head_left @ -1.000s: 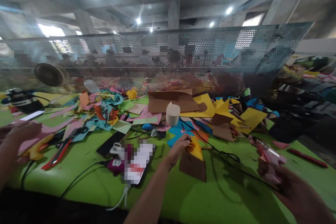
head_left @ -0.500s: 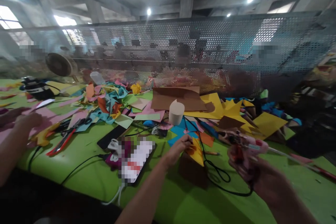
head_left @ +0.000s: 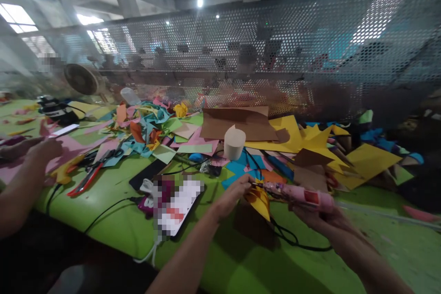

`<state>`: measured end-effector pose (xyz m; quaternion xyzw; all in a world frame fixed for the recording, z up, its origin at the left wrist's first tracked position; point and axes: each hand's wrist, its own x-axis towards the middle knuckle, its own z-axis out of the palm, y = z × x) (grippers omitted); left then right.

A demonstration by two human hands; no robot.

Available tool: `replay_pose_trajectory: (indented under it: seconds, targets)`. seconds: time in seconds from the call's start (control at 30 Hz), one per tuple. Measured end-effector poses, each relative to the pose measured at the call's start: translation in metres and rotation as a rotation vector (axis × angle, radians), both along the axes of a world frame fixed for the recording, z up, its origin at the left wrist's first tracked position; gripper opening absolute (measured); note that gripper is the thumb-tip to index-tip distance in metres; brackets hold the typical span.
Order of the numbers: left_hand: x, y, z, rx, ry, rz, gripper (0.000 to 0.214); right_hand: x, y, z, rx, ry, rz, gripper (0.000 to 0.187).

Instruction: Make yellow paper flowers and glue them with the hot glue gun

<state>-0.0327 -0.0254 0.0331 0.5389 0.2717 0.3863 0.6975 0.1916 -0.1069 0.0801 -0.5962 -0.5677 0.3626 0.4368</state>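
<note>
My left hand [head_left: 236,195] is closed on a folded piece of yellow paper [head_left: 261,204], pinching its upper edge. In my right hand [head_left: 319,218] is a pink hot glue gun [head_left: 306,195] with a clear glue stick [head_left: 375,215] sticking out of its back end. The gun's nozzle points left and is right at the top of the yellow paper, close to my left fingertips; whether it touches is too small to tell. Below the paper lies a brown sheet [head_left: 253,225] in shadow. A cream paper roll [head_left: 234,144] stands just behind my left hand.
Paper scraps [head_left: 148,124] are heaped across the green table [head_left: 113,211]. A phone [head_left: 181,209], scissors [head_left: 108,156], red-handled cutter [head_left: 86,181] and yellow glue gun [head_left: 67,170] lie to the left. A co-worker's hands [head_left: 44,149] are at far left. The glue gun's black cord [head_left: 303,244] loops nearby.
My right hand has brought the pink glue gun leftward, turning it so the nozzle meets the yellow paper. My left hand keeps its grip. The view has shifted slightly.
</note>
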Motion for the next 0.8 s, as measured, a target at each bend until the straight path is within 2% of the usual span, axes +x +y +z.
replay_pose_trajectory:
  seconds: [0.1, 0.23, 0.43, 0.6, 0.8]
  targets:
    - [0.0, 0.0, -0.002, 0.036, 0.009, 0.029, 0.045, -0.003, -0.003, 0.001, -0.014, -0.032, 0.004, 0.035]
    - [0.002, 0.001, -0.005, 0.011, 0.006, 0.057, 0.05, -0.004, -0.004, 0.001, 0.007, -0.087, 0.154, 0.035]
    - [0.003, 0.004, -0.007, 0.031, 0.029, 0.072, 0.048, -0.008, -0.004, 0.011, 0.108, -0.219, 0.261, 0.025]
    - [0.005, 0.003, -0.007, 0.069, 0.051, 0.071, 0.047, -0.009, -0.004, 0.021, 0.257, -0.392, 0.339, 0.023]
    - [0.005, 0.001, -0.002, 0.078, 0.097, 0.084, 0.046, -0.008, 0.001, 0.015, 0.429, -0.583, 0.395, 0.02]
